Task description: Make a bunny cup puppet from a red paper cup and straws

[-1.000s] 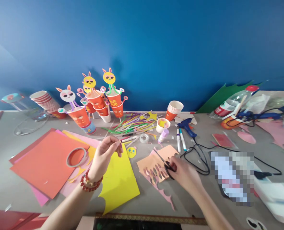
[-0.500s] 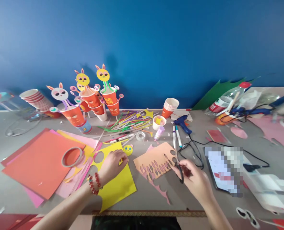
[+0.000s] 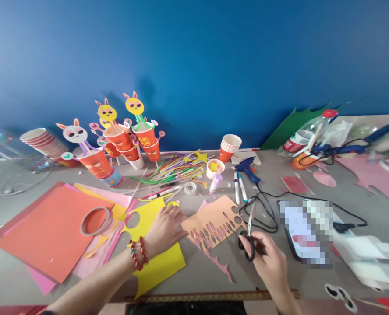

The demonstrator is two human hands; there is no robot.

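My right hand (image 3: 270,258) grips black-handled scissors (image 3: 250,221), their blades pointing away from me beside the peach paper's right edge. My left hand (image 3: 166,225) reaches over a yellow sheet (image 3: 161,267); its fingers are spread, the tips by the left edge of the peach paper (image 3: 214,214). That paper has a row of petal-shaped cut-outs, and a pink cut strip (image 3: 219,259) lies along its near side. Just beyond my left fingers a small yellow face disc (image 3: 174,204) is partly hidden. The yellow sheet has a round hole near its upper left.
Coloured sheets (image 3: 46,232) with a tape roll (image 3: 83,223) lie left. Rabbit-faced paper cups (image 3: 94,162) stand behind, beside pipe cleaners (image 3: 168,170). A blue glue gun (image 3: 248,169) and its cord lie beyond the scissors; a phone (image 3: 299,236) rests at right.
My left hand has shifted right, from the yellow sheet toward the peach paper, and its fingers have spread. The scissors have turned in my right hand, the blades now tilting slightly right.
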